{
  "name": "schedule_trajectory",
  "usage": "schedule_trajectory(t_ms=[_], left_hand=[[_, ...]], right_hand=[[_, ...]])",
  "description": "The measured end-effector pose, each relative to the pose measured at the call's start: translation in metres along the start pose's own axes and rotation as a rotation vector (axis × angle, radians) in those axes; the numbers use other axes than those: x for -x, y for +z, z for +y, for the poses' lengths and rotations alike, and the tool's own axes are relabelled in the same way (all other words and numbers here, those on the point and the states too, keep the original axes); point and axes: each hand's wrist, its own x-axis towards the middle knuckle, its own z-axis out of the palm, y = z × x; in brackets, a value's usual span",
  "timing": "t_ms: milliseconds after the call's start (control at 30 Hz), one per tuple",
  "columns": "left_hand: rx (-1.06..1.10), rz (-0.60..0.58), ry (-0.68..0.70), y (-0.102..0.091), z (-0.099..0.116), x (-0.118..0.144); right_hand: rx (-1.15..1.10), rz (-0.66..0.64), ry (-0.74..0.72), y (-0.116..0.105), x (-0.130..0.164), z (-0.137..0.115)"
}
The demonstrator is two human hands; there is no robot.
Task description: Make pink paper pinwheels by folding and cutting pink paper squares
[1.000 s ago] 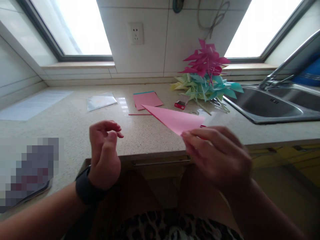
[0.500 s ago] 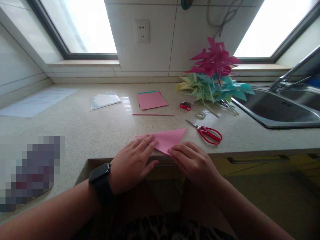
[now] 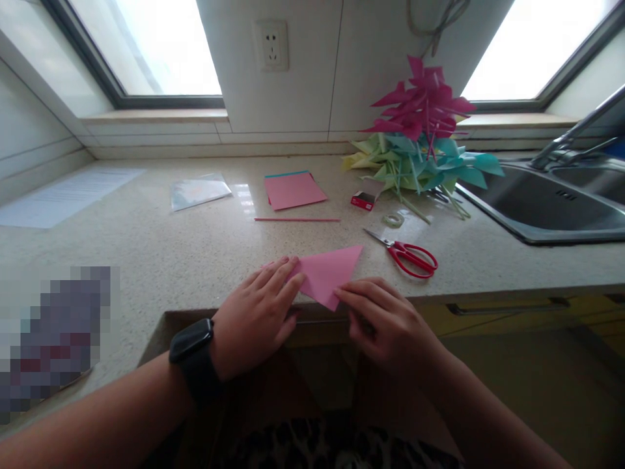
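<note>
A folded sheet of pink paper (image 3: 323,272), roughly a triangle, lies at the counter's front edge, its lower corner jutting over the edge. My left hand (image 3: 261,306), with a black watch on the wrist, rests flat across the paper's left part, fingers stretched out. At the lower right side of the sheet, the fingertips of my right hand (image 3: 390,319) are pressed together on the paper's edge. Right of the paper lie red-handled scissors (image 3: 407,255), blades pointing up and left. Behind it is a thin pink stick (image 3: 297,220).
Farther back lie a stack of pink square sheets (image 3: 295,191) and a clear packet (image 3: 200,192). A small red box (image 3: 363,200) and a tape roll (image 3: 392,220) sit near paper pinwheels (image 3: 424,143). The sink (image 3: 517,234) is at right, a printed sheet (image 3: 63,195) at left.
My right fingertips have slid slightly up along the paper's right edge, and the lower corner now shows below them. My left hand still lies on the sheet. The view has shifted a little.
</note>
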Motion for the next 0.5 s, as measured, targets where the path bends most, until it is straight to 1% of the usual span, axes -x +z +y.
schedule_trajectory(t_ms=[100,167,267,367,500], left_hand=[[-0.001,0.001,0.008,0.0,0.0,0.0],[-0.004,0.006,0.014,0.0,0.0,0.0],[-0.01,0.015,0.017,0.0,0.0,0.001],[-0.006,0.017,0.018,0.0,0.001,0.001],[0.008,0.028,0.013,-0.001,0.001,0.0]], right_hand=[[-0.034,0.047,0.055,-0.008,-0.002,0.005],[0.001,0.039,0.064,-0.012,-0.006,0.006],[0.076,-0.047,0.052,-0.013,-0.011,0.005],[0.112,-0.142,0.034,-0.01,-0.013,0.003],[0.14,-0.151,0.034,-0.006,-0.011,0.002]])
